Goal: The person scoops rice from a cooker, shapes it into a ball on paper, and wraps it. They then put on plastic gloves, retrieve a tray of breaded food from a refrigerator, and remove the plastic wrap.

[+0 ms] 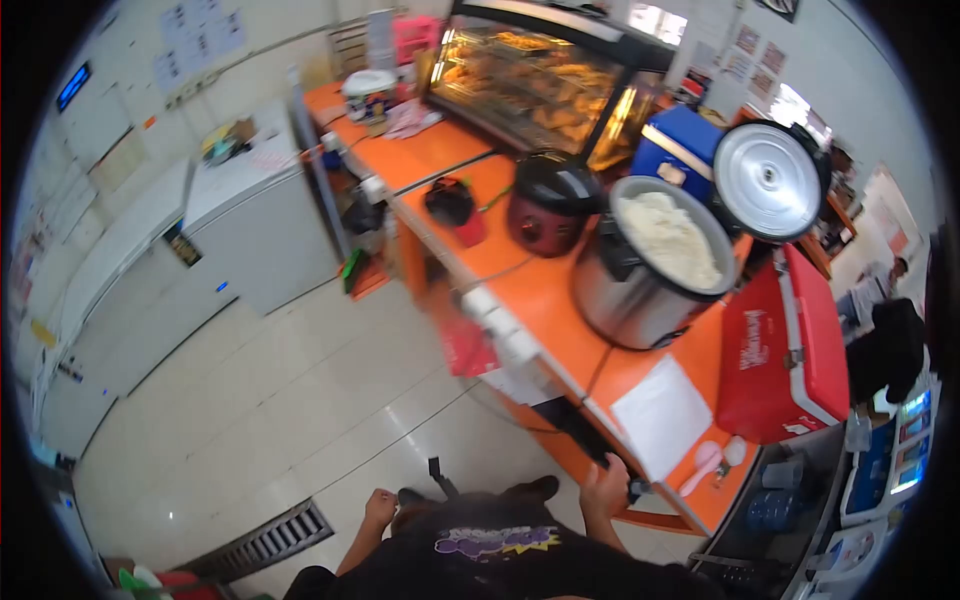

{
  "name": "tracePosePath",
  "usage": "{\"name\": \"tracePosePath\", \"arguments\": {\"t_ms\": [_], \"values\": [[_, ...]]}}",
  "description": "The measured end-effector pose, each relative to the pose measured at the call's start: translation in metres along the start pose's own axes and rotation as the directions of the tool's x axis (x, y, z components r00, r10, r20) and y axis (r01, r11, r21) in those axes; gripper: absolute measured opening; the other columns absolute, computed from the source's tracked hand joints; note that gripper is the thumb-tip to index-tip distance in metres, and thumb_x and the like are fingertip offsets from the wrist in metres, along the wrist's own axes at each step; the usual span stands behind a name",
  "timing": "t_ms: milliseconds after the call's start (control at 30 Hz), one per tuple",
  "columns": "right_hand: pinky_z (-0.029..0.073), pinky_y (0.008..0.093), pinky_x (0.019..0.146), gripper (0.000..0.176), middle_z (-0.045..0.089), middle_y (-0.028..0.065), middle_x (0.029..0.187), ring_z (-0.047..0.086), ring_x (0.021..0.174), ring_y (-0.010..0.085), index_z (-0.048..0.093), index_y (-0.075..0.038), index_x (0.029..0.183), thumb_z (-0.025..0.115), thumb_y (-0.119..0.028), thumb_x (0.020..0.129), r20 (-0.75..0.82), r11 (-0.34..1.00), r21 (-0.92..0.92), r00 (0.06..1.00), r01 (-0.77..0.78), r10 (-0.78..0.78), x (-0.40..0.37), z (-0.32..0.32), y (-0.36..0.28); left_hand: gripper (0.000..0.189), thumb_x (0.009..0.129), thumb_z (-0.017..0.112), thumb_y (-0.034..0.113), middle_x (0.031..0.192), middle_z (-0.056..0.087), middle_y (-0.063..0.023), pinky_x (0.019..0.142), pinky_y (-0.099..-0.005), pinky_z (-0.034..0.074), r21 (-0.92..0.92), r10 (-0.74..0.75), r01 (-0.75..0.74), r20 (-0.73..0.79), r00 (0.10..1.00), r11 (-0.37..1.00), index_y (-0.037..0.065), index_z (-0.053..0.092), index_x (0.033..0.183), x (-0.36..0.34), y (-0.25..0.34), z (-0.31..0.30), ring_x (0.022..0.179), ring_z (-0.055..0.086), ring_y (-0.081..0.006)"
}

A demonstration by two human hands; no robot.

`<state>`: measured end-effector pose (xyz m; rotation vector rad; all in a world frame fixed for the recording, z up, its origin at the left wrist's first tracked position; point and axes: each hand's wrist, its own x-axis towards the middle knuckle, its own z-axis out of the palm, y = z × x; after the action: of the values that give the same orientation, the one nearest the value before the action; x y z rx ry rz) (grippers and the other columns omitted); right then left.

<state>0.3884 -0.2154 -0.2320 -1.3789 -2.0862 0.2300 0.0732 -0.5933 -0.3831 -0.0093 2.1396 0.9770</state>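
Observation:
My left hand hangs low beside my body, fingers curled in, with nothing visible in it. My right hand is by the near edge of the orange counter; its fingers look loosely apart, though slightly blurred. Close to it on the counter lie a white sheet and a pink rice paddle. Further back stands a large steel rice cooker filled with white rice, its round lid raised. Neither hand touches the cooker.
A smaller dark red cooker and a lit glass food display stand further along the counter. At right is a red cool box, behind the cooker a blue one. White chest freezers line the left; a floor drain lies below.

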Motion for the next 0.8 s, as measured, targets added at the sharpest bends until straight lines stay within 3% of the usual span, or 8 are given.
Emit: {"name": "tracePosePath", "arguments": {"t_ms": [100, 167, 233, 267, 333, 367, 467, 800], "values": [[0.049, 0.0509, 0.092, 0.039, 0.069, 0.0205, 0.113, 0.063, 0.109, 0.0409, 0.067, -0.001, 0.117, 0.077, -0.023, 0.086, 0.337, 0.968, 0.125, 0.908, 0.219, -0.249, -0.027, 0.068, -0.078, 0.047, 0.095, 0.064, 0.04, 0.11, 0.068, -0.0187, 0.086, -0.0499, 0.055, -0.163, -0.25, 0.247, -0.001, 0.968, 0.955, 0.004, 0.056, 0.124, -0.043, -0.084, -0.08, 0.099, 0.068, -0.033], [0.052, 0.0501, 0.086, 0.033, 0.072, 0.0182, 0.098, 0.068, 0.097, 0.0367, 0.069, -0.001, 0.109, 0.079, -0.021, 0.084, 0.851, 0.957, 0.211, 0.444, 0.2, -0.28, -0.027, 0.099, -0.138, 0.063, 0.097, 0.059, 0.05, 0.133, 0.058, -0.023, 0.092, -0.057, 0.05, -0.277, -0.393, 0.381, 0.011, 0.919, 0.882, 0.006, 0.048, 0.14, -0.082, -0.134, -0.114, 0.114, 0.061, -0.0363], [0.054, 0.0472, 0.081, 0.03, 0.072, 0.0181, 0.091, 0.07, 0.09, 0.0337, 0.07, 0.001, 0.102, 0.078, -0.023, 0.086, 0.916, 0.923, 0.236, 0.247, 0.303, -0.316, -0.036, 0.143, -0.172, 0.076, 0.097, 0.056, 0.058, 0.146, 0.051, -0.0242, 0.097, -0.0599, 0.048, -0.61, -0.589, 0.546, 0.154, 0.793, 0.575, 0.008, 0.041, 0.152, -0.11, -0.193, -0.115, 0.124, 0.056, -0.0367], [0.055, 0.0443, 0.076, 0.03, 0.072, 0.0181, 0.084, 0.072, 0.084, 0.0306, 0.07, 0.003, 0.095, 0.078, -0.026, 0.087, 0.949, 0.91, 0.221, 0.138, 0.352, -0.284, -0.039, 0.168, -0.186, 0.082, 0.097, 0.056, 0.061, 0.148, 0.049, -0.0233, 0.099, -0.0592, 0.047, -0.784, -0.628, 0.568, 0.315, 0.712, 0.251, 0.008, 0.038, 0.156, -0.104, -0.223, -0.106, 0.126, 0.055, -0.0355], [0.056, 0.0413, 0.073, 0.03, 0.073, 0.0156, 0.083, 0.072, 0.08, 0.0268, 0.071, 0.001, 0.095, 0.078, -0.027, 0.086, 0.947, 0.827, 0.236, 0.068, 0.511, -0.313, -0.042, 0.213, -0.213, 0.086, 0.097, 0.056, 0.063, 0.146, 0.053, -0.0213, 0.102, -0.0564, 0.046, -0.776, -0.323, 0.338, 0.182, 0.929, 0.533, 0.007, 0.035, 0.157, -0.129, -0.199, -0.109, 0.126, 0.056, -0.0354], [0.055, 0.0471, 0.07, 0.021, 0.072, 0.0186, 0.08, 0.07, 0.074, 0.033, 0.073, -0.001, 0.081, 0.076, -0.021, 0.085, 0.985, 0.971, 0.135, 0.084, 0.196, -0.154, -0.053, 0.254, -0.2, 0.083, 0.097, 0.057, 0.062, 0.144, 0.054, -0.021, 0.102, -0.0558, 0.047, -0.807, -0.269, 0.287, 0.166, 0.949, 0.516, 0.006, 0.037, 0.155, -0.134, -0.193, -0.108, 0.125, 0.056, -0.035], [0.055, 0.0491, 0.072, 0.025, 0.074, 0.017, 0.083, 0.072, 0.078, 0.0341, 0.075, -0.002, 0.087, 0.064, -0.023, 0.092, 0.918, 0.708, 0.394, -0.283, 0.586, -0.277, -0.063, 0.299, -0.225, 0.075, 0.098, 0.057, 0.057, 0.139, 0.058, -0.0201, 0.099, -0.0538, 0.048, -0.88, -0.225, 0.206, 0.117, 0.967, 0.428, 0.005, 0.043, 0.149, -0.143, -0.199, -0.127, 0.121, 0.059, -0.0337], [0.056, 0.0497, 0.084, 0.037, 0.075, 0.0189, 0.098, 0.073, 0.093, 0.0369, 0.076, -0.004, 0.097, 0.06, -0.037, 0.095, 0.935, 0.548, 0.32, -0.351, 0.773, -0.049, -0.234, 0.491, -0.56, 0.05, 0.1, 0.057, 0.042, 0.121, 0.069, -0.0171, 0.091, -0.0472, 0.052, -0.936, -0.423, 0.182, 0.039, 0.905, 0.303, 0.001, 0.061, 0.129, -0.074, -0.324, -0.326, 0.107, 0.066, -0.0296]]}}
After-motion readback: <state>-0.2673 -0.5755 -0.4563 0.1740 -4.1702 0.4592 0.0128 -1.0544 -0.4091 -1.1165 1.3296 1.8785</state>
